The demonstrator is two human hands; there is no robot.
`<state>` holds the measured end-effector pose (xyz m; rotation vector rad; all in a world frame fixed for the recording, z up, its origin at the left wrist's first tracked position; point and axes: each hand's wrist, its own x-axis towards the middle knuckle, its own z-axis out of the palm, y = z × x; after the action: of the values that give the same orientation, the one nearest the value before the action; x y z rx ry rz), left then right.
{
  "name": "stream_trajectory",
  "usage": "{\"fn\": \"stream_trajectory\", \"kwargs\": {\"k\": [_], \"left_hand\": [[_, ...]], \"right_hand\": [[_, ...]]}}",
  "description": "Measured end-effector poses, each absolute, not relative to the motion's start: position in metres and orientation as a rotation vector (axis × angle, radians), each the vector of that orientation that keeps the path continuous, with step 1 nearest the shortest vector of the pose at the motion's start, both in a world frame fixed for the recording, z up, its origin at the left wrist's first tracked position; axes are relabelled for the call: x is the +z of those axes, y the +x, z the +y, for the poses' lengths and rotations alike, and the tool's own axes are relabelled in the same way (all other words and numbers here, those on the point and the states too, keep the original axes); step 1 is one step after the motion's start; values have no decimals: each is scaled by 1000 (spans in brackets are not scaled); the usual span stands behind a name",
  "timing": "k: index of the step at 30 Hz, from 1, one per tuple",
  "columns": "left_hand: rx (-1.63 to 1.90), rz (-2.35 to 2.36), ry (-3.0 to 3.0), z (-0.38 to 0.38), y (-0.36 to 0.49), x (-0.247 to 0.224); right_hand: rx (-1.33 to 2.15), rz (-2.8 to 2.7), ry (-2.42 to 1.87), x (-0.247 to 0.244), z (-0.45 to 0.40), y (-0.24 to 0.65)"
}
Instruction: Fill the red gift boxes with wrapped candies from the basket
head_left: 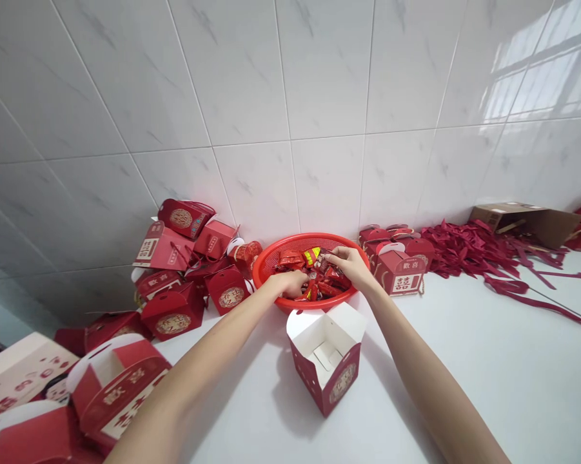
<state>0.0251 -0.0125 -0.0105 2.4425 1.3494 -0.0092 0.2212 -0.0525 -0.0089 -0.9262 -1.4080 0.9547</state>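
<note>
Both of my hands are inside a red plastic basket [358, 297] of wrapped candies [336, 277] by the wall. My left hand [293, 283] reaches in from the left, its fingers curled down among the wrappers; their tips and anything they hold are hidden. On the right side, my right hand [347, 262] has thumb and fingers closed at a dark red wrapped candy [321, 258]. An open red gift box [314, 370] with a white inside stands between my forearms, in front of the basket. Only its folded bottom flaps show inside.
Closed red gift boxes [174, 316] are heaped to the left, with open boxes [111, 386] nearer me. More small boxes [400, 270] stand right of the basket, beside a pile of dark red ribbons [464, 248] and a cardboard box [527, 222]. A tiled wall [324, 180] rises behind.
</note>
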Motion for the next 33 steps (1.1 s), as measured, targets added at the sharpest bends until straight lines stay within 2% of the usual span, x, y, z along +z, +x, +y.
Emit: {"fn": "stream_trajectory", "kwargs": {"k": [7,10,25,33], "left_hand": [[678,1210,2060,-18,19,3],[840,1140,1903,-19,18,5],[1118,935,1814,-18,19,5],[1256,1057,1798,-13,17,1]], "right_hand": [[987,-1314,-918,-9,-50,221],[1004,-1289,-924,-10,-50,222],[963,-1380,-952,-7,-54,222],[1037,-1506,-929,-8,-55,224]]}}
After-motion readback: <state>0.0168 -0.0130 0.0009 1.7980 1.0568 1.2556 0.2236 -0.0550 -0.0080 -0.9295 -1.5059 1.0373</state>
